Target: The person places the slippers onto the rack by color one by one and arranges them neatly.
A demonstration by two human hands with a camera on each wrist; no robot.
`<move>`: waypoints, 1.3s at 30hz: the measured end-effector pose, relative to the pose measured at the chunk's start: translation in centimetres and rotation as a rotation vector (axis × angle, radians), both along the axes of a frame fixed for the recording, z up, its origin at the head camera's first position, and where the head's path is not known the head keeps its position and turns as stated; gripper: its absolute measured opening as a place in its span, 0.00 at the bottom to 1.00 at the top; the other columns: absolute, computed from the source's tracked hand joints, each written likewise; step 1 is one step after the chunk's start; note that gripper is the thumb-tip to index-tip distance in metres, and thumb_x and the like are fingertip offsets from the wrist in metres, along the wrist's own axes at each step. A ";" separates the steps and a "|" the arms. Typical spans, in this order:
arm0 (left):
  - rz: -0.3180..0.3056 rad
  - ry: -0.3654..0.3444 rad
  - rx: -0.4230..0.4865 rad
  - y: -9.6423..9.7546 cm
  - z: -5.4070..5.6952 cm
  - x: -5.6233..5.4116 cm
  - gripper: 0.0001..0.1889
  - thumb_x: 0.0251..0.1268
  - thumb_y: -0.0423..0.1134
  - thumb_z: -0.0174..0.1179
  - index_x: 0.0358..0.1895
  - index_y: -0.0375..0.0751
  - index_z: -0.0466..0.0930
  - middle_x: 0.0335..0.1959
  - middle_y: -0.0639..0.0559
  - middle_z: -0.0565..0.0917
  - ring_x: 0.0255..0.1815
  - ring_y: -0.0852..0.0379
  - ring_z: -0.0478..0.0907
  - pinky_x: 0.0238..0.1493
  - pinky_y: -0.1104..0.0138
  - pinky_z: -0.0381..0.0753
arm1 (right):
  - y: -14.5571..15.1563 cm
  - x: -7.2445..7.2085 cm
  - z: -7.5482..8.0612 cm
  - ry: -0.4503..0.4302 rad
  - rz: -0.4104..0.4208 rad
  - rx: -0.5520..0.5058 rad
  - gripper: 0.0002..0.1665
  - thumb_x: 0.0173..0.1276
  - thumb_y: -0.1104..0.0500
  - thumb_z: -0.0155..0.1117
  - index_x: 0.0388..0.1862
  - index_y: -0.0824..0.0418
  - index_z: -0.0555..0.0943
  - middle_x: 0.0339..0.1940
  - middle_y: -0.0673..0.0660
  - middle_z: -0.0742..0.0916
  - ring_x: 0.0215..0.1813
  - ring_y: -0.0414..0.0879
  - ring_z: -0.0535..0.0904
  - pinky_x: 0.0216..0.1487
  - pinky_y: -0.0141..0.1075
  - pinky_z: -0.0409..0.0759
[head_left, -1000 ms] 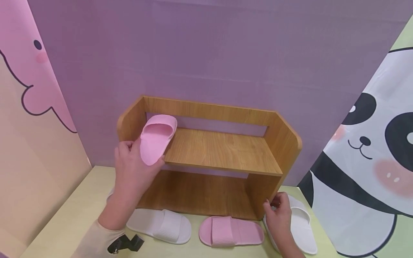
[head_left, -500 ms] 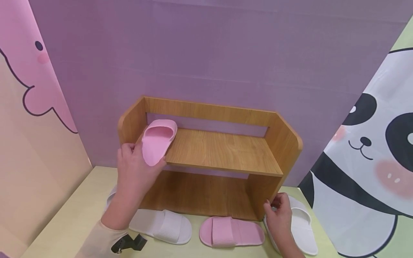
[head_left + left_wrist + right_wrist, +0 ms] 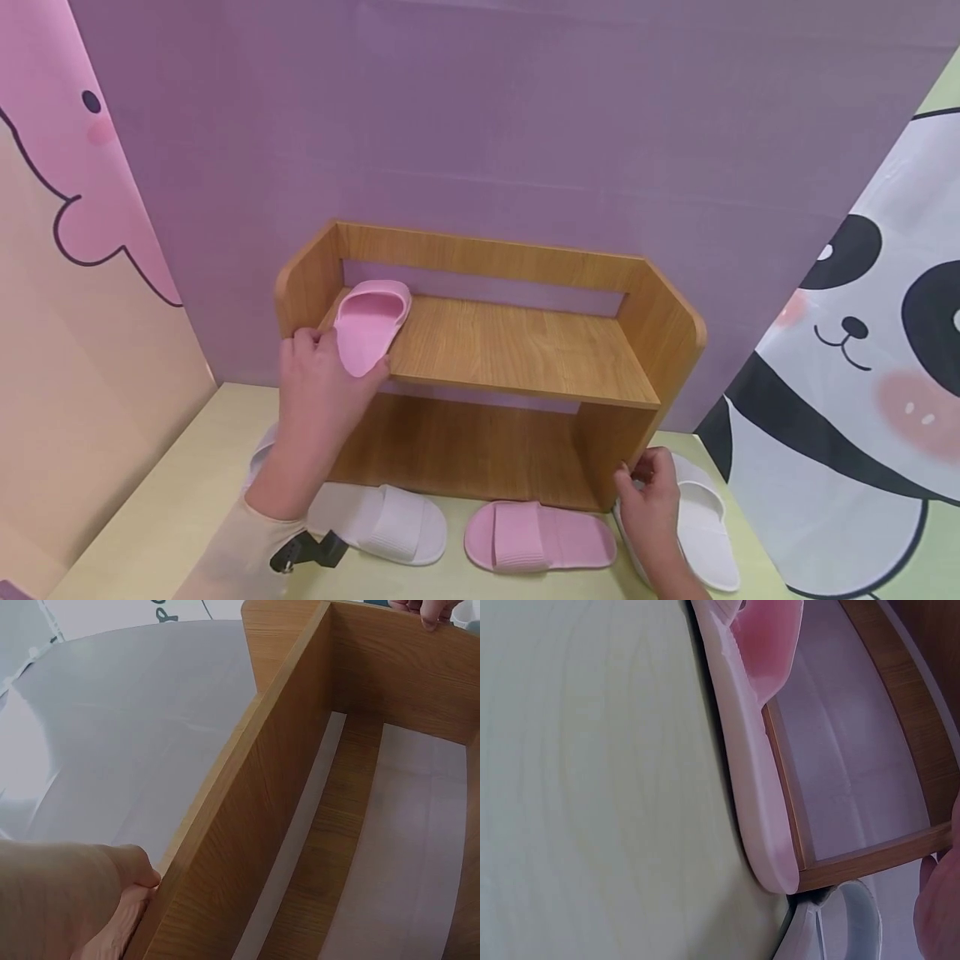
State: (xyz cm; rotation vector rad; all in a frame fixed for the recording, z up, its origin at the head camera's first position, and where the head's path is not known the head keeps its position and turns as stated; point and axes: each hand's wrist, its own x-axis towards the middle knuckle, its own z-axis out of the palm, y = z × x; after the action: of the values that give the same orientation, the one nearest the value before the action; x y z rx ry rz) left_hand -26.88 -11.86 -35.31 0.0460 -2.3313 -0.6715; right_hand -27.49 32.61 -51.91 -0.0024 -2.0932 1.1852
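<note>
My left hand [image 3: 322, 392] holds a pink slipper [image 3: 367, 333] by its heel end, thumb on the right side and fingers on the left. The slipper lies at the left end of the top board of a wooden two-tier shelf [image 3: 510, 342], its strap end toward the back. In the left wrist view, the thumb of my left hand [image 3: 67, 900] is at the board's front edge and the slipper is mostly hidden. At the lower right, my right hand [image 3: 651, 512] pinches the front edge of the shelf's right side panel.
In front of the shelf lie a white slipper [image 3: 401, 525] and a second pink slipper [image 3: 540, 537]. White slippers [image 3: 705, 529] stand to the right, partly behind my right hand. Another white slipper [image 3: 261, 454] shows behind my left forearm. A purple wall [image 3: 487, 125] rises behind.
My left hand has lowered the pink slipper slightly and shifted it a little right, down onto the top board. The right hand keeps its place on the side panel.
</note>
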 end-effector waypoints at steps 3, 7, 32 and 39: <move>0.007 0.002 -0.014 0.1 -0.2 -0.1 0.41 0.61 0.55 0.79 0.60 0.17 0.80 0.54 0.24 0.79 0.57 0.30 0.71 0.56 0.42 0.75 | 0.0 0.0 0.0 -0.004 0.007 -0.002 0.14 0.69 0.76 0.64 0.49 0.69 0.74 0.48 0.58 0.84 0.46 0.47 0.82 0.47 0.19 0.75; 0.009 0.008 -0.024 0.2 -0.5 -0.2 0.42 0.62 0.55 0.78 0.61 0.16 0.79 0.55 0.24 0.78 0.58 0.30 0.70 0.54 0.42 0.75 | 0.1 -0.1 0.0 -0.002 0.009 -0.005 0.14 0.69 0.77 0.65 0.49 0.69 0.75 0.48 0.58 0.84 0.46 0.48 0.82 0.47 0.19 0.76; -0.048 0.150 0.050 -1.4 -1.9 1.2 0.51 0.53 0.56 0.87 0.74 0.29 0.72 0.59 0.30 0.72 0.61 0.32 0.69 0.54 0.40 0.79 | 0.1 0.0 0.1 -0.035 -0.010 0.001 0.13 0.72 0.75 0.63 0.51 0.68 0.74 0.50 0.59 0.84 0.47 0.43 0.82 0.48 0.18 0.75; -0.097 0.149 0.072 -2.8 -2.9 2.2 0.50 0.51 0.49 0.88 0.74 0.33 0.72 0.60 0.31 0.71 0.60 0.32 0.73 0.57 0.38 0.79 | 0.1 0.0 0.0 -0.007 0.001 -0.009 0.13 0.70 0.77 0.64 0.49 0.70 0.75 0.48 0.58 0.84 0.45 0.43 0.82 0.47 0.19 0.76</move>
State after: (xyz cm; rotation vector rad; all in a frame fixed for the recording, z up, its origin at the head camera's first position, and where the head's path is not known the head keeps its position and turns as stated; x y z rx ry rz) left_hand -24.70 -14.64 -38.20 -0.0829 -2.1770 -0.7804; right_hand -27.53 32.71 -51.92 -0.0099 -2.0941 1.1969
